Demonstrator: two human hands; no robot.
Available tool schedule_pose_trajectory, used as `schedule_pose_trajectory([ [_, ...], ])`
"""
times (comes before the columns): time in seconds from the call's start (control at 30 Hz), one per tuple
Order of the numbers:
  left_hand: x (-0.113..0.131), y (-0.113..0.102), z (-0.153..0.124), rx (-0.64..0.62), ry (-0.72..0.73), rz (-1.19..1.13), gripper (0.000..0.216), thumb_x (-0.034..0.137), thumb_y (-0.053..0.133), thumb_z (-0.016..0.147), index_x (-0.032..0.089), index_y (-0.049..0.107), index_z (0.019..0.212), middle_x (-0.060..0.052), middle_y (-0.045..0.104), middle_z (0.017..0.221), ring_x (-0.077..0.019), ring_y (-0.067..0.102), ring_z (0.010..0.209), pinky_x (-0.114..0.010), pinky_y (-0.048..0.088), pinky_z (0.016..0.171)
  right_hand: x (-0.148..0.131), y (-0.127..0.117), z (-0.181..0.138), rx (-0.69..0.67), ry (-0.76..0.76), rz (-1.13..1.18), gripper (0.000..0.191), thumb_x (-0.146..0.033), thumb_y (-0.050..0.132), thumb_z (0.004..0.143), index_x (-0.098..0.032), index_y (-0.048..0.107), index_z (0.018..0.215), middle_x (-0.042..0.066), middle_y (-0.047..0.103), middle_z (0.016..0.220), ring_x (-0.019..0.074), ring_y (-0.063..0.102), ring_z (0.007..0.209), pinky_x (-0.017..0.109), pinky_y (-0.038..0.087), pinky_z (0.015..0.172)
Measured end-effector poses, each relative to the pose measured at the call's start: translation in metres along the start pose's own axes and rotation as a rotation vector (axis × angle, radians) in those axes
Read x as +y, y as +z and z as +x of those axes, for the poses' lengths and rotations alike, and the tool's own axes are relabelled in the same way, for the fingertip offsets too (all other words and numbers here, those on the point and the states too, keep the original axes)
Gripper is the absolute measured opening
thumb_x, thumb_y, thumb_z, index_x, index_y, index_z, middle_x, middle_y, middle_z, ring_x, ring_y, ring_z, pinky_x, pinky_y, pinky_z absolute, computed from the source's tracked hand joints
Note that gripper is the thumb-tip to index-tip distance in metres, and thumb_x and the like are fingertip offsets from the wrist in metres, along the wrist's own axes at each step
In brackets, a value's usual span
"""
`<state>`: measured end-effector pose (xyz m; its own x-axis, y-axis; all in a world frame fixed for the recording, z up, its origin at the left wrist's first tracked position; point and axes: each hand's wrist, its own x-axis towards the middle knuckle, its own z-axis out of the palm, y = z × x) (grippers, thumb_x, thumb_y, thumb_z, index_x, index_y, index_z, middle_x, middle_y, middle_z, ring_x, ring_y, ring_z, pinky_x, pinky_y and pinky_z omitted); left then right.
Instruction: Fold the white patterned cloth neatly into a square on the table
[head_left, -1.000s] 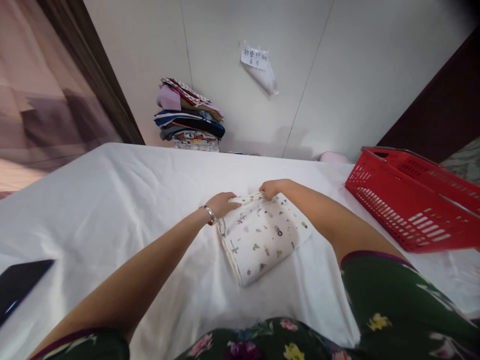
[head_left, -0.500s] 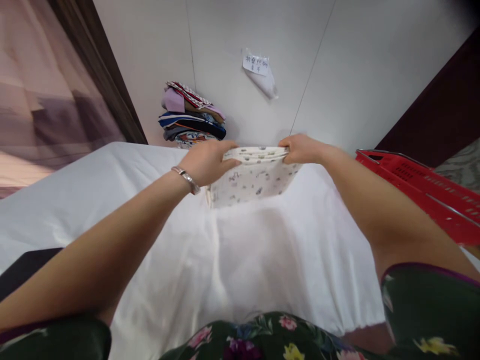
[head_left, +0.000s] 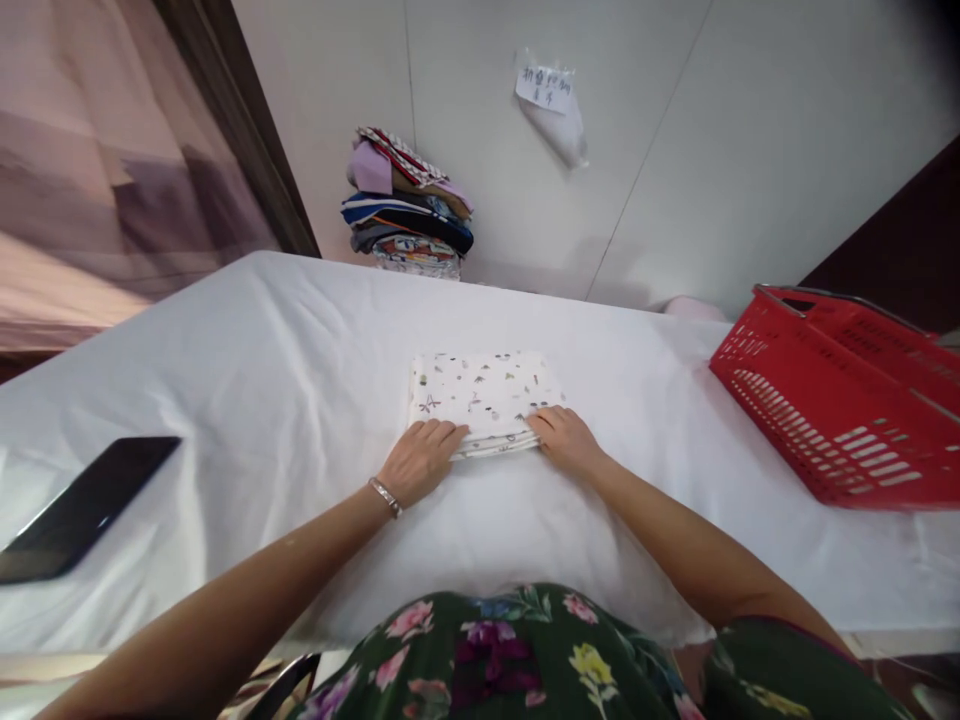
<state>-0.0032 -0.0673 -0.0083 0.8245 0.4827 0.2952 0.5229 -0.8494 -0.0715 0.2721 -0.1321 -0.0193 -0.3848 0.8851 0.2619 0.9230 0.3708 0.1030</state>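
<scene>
While red basket (head_left: 840, 400) sits apart, both hands (head_left: 495, 455) flat, pressing folded cloth (head_left: 480, 395).

Both bare forearms reach up from the lower frame toward its centre. The left hand (head_left: 420, 458) and right hand (head_left: 564, 440) lie palm-down, fingers loosely spread, slightly apart

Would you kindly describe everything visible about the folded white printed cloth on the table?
The folded white cloth with small printed motifs lies flat as a neat rectangle on the white-covered table, its layered edges facing the person. It looks like soft cotton. The left hand and the right hand rest on its near corners, pressing down.
</scene>
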Motion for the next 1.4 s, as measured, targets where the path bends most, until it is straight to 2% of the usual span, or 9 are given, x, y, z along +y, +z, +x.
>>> schedule_pose_trajectory([
  [0.13,0.004,0.000,-0.005,0.015,-0.021,-0.052,0.035,0.013,0.050,0.078,0.016,0.052,0.113,-0.008,0.057,0.100,-0.0206,0.051,0.090,-0.035,0.040,0.076,0.001,-0.010,-0.008,-0.001,0.011,0.145,0.034,-0.009,0.044,0.079,-0.016,0.053,0.111,0.010,0.053,0.105,0.0197,0.046,0.095,0.031,0.036,0.079],
  [0.33,0.002,-0.005,0.001,0.101,-0.083,-0.221,0.029,0.038,0.045,0.086,0.018,0.059,0.102,-0.007,0.059,0.095,-0.0178,0.053,0.084,-0.032,0.041,0.074,0.012,-0.018,-0.017,0.101,0.018,0.394,0.024,-0.026,0.046,0.087,-0.017,0.058,0.106,0.010,0.055,0.105,0.0194,0.049,0.096,0.033,0.040,0.083],
  [0.67,0.002,0.000,0.007,0.161,-0.024,-0.126,0.027,0.026,0.039,0.090,0.016,0.064,0.086,-0.005,0.061,0.080,-0.0150,0.052,0.074,-0.029,0.041,0.066,0.019,-0.008,-0.018,0.129,0.050,0.295,0.027,-0.022,0.041,0.091,-0.017,0.065,0.083,0.007,0.058,0.085,0.0153,0.049,0.079,0.029,0.037,0.073],
  [0.83,0.001,0.000,0.000,0.126,0.012,-0.180,0.025,0.031,0.042,0.089,0.017,0.063,0.092,-0.006,0.061,0.084,-0.0150,0.053,0.076,-0.030,0.043,0.070,0.014,-0.008,-0.026,0.168,0.081,0.427,0.022,-0.023,0.044,0.089,-0.018,0.065,0.089,0.007,0.059,0.088,0.0151,0.051,0.081,0.030,0.039,0.076],
  [0.97,-0.009,-0.006,-0.002,0.172,-0.118,-0.313,0.026,0.035,0.042,0.088,0.019,0.062,0.093,-0.005,0.062,0.091,-0.0150,0.056,0.085,-0.029,0.044,0.077,0.028,-0.011,-0.029,0.270,0.362,0.661,0.018,-0.025,0.049,0.084,-0.019,0.065,0.088,0.005,0.059,0.098,0.0158,0.053,0.092,0.028,0.043,0.079],
  [1.03,-0.019,-0.009,-0.001,0.216,-0.360,-0.344,0.028,0.038,0.043,0.086,0.020,0.062,0.095,-0.005,0.061,0.098,-0.0160,0.057,0.089,-0.029,0.045,0.078,0.041,-0.013,-0.025,0.245,0.645,0.773,0.017,-0.027,0.052,0.080,-0.018,0.064,0.089,0.005,0.059,0.099,0.0155,0.055,0.091,0.026,0.045,0.077],
  [1.13,-0.037,-0.006,0.003,0.123,-0.761,-0.441,0.043,0.049,0.047,0.080,0.018,0.057,0.108,-0.008,0.060,0.107,-0.0175,0.060,0.084,-0.029,0.047,0.071,0.058,-0.012,-0.011,0.006,1.026,1.043,0.026,-0.032,0.055,0.079,-0.016,0.060,0.098,0.005,0.061,0.093,0.0140,0.058,0.079,0.023,0.047,0.068],
  [1.23,-0.050,0.000,0.006,-0.030,-0.942,-0.587,0.056,0.053,0.050,0.075,0.013,0.052,0.114,-0.012,0.063,0.101,-0.0203,0.063,0.082,-0.031,0.049,0.068,0.067,-0.010,0.005,-0.153,1.135,1.194,0.029,-0.036,0.058,0.077,-0.013,0.059,0.095,0.005,0.063,0.078,0.0127,0.057,0.063,0.022,0.045,0.055],
  [1.4,-0.060,0.010,0.012,-0.021,-0.948,-0.621,0.057,0.046,0.057,0.069,0.011,0.051,0.113,-0.014,0.066,0.095,-0.0232,0.064,0.079,-0.033,0.049,0.066,0.069,-0.011,0.030,-0.261,1.212,1.299,0.033,-0.040,0.069,0.070,-0.011,0.061,0.083,0.006,0.063,0.068,0.0134,0.056,0.055,0.023,0.044,0.051],
])
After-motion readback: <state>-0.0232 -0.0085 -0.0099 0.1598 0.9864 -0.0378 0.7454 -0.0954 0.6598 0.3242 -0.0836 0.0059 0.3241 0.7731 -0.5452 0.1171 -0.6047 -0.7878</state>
